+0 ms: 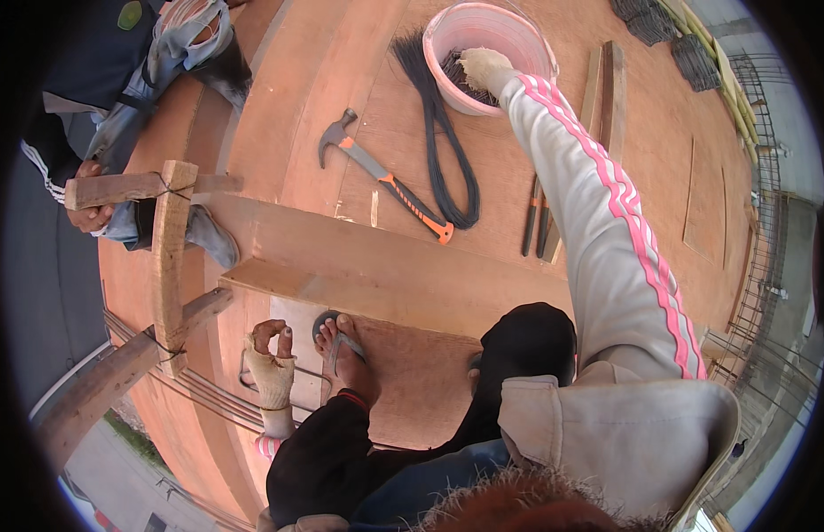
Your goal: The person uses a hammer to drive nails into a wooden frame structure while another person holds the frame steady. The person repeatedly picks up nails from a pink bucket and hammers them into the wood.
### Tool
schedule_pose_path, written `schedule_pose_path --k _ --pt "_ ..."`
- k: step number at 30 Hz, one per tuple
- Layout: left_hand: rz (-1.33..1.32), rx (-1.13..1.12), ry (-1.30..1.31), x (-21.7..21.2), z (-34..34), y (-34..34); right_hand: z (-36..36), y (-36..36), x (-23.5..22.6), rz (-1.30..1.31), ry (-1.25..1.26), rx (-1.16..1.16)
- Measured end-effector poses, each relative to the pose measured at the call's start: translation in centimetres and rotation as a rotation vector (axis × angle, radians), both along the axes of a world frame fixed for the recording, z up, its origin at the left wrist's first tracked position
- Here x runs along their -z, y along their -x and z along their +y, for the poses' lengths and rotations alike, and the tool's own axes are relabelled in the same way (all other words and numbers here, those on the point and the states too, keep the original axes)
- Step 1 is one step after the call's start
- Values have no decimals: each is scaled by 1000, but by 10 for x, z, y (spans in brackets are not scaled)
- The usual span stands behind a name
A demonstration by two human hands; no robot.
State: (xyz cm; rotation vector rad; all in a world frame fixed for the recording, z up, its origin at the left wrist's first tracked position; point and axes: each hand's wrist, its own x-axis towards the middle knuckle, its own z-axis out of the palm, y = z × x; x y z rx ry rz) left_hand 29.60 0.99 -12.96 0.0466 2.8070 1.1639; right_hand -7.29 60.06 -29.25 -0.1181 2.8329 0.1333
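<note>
My right hand [484, 71], in a pale work glove, reaches into a pink bucket [540, 49] at the top. It touches a heap of dark, thin pieces, nails or cut wire [460, 78]; its fingertips are hidden there. Low on the left, my left hand [272, 362] wears a cream glove with bare fingertips. Its finger and thumb curl together in a pinch, and anything between them is too small to make out. Beside the bucket lies a looped bundle of black tie wire [437, 115]. A claw hammer [376, 168] with an orange and black handle rests nearby.
Dark-handled pliers or cutters [536, 217] lie beside wooden strips [607, 97]. A plywood beam side [376, 266] crosses before my feet. Tied timber pieces [171, 257] stand at left, where another person's hand [91, 213] holds one. Steel mesh [759, 230] runs along the right.
</note>
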Motion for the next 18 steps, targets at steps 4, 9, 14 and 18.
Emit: schedule_pose_path --k 4,9,14,18 --pt "17 26 -6 3 9 5 8 11 14 -42 37 7" --pt "78 28 55 -6 6 2 -62 -6 -56 -119 130 330" --pt "60 49 37 0 6 -4 -28 3 -21 34 102 285" --pt "65 -8 52 0 -7 -23 7 11 -17 187 -54 -16"
